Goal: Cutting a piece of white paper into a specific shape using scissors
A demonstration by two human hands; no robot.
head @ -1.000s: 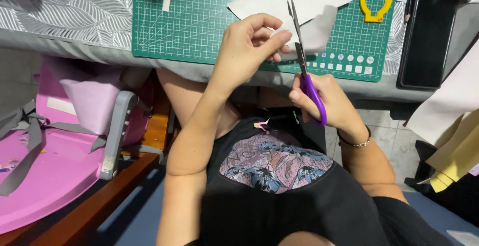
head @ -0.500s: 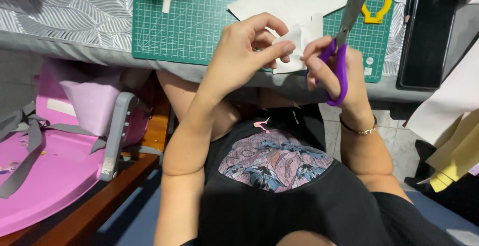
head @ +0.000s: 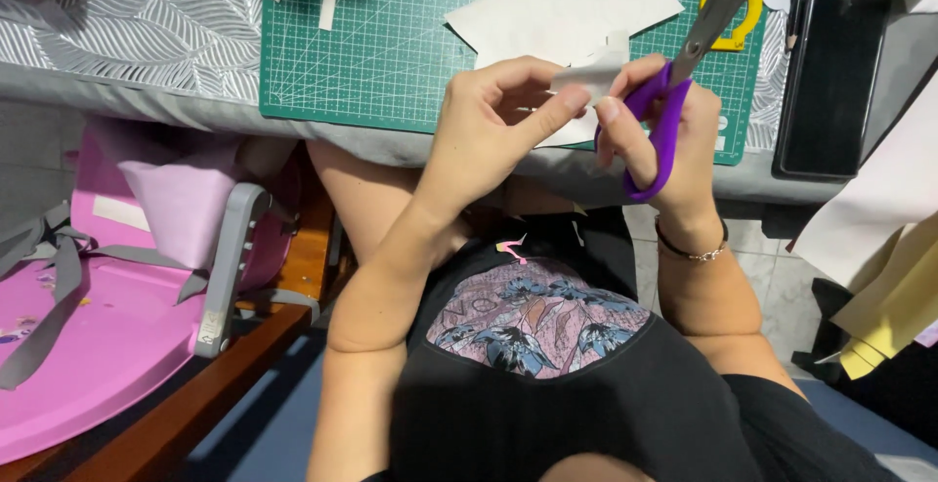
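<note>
Hands (head: pixel 498 121) together, scissors (head: pixel 674 91) upright.

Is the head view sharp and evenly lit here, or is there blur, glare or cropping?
Head view: even, soft light, no strong glare; left hand, right hand and paper scrap look sharp; scissors slightly soft at the blades, tips cut off by the top edge; green mat grid clear.

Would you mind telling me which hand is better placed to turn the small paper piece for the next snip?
The left hand: its fingertips already pinch the small paper piece. The right hand is taken up by the purple-handled scissors, fingers through the loops, so it probably cannot turn it.
</note>
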